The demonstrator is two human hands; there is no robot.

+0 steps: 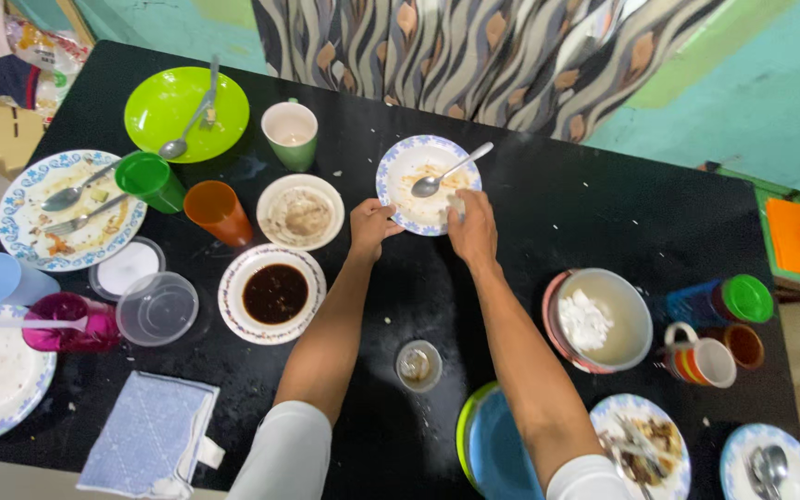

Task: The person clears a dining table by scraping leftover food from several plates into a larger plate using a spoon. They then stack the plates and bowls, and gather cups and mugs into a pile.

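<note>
Plate, small, white with blue floral rim: sits on the black table toward its far edge, in front of a patterned curtain. Food smears on its face; a metal spoon lies across it, bowl down, handle pointing to the far right.

Left hand: at the plate's near-left rim, fingers curled together and closed on the edge.

Right hand: at the plate's near-right rim, thumb and fingertips pinched onto the edge; whether they also press a white scrap there, I cannot tell.

Step in hand, as judged: both hands have taken hold of the used plate, which is not yet lifted. A next move would call for keeping it level so the loose spoon does not slide off, and for clearing the dishes just beside it.

Nearby, left of the plate: white bowl with brown residue, green-and-white cup, orange tumbler, green tumbler, lime-green bowl holding a spoon, saucer of dark sauce, clear plastic lids.

Near edge: small glass jar, blue folded cloth, stacked blue and green plates.

Right side: metal bowl with white lumps, striped mug, further soiled plates.
</note>
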